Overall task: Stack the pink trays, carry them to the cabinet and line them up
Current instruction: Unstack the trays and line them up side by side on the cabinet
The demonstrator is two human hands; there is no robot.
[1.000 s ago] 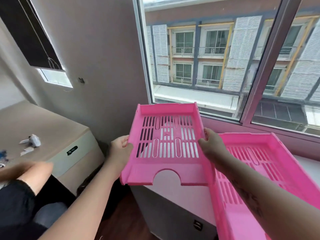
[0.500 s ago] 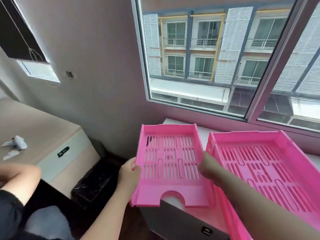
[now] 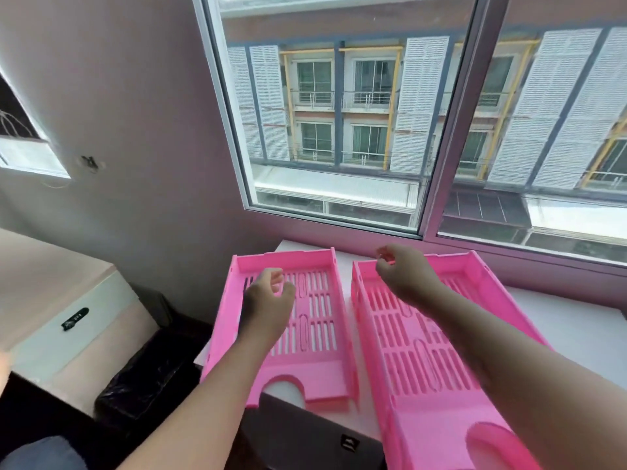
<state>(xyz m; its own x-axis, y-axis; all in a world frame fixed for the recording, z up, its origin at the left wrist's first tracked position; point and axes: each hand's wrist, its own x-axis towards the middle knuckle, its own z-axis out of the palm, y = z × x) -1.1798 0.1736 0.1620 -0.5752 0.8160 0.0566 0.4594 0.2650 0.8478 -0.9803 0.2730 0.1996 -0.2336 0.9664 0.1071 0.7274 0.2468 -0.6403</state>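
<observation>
Two pink slotted trays lie side by side on the white cabinet top (image 3: 576, 330) under the window. The left tray (image 3: 319, 337) sits near the cabinet's left edge, its notched front overhanging slightly. The right tray (image 3: 420, 361) lies parallel to it, a narrow gap between them. My left hand (image 3: 268, 300) hovers over the left tray with fingers loosely curled, holding nothing. Over the back left corner of the right tray, my right hand (image 3: 403, 273) also hovers empty, fingers apart.
A large window (image 3: 356, 130) rises right behind the cabinet. A bin lined with a black bag (image 3: 146, 378) stands on the floor to the left, beside a beige desk (image 3: 51, 300). The cabinet's dark front (image 3: 305, 432) shows below the trays.
The left tray, held in both hands before, now rests on the cabinet beside the right tray. Both hands have let go and lifted above the trays.
</observation>
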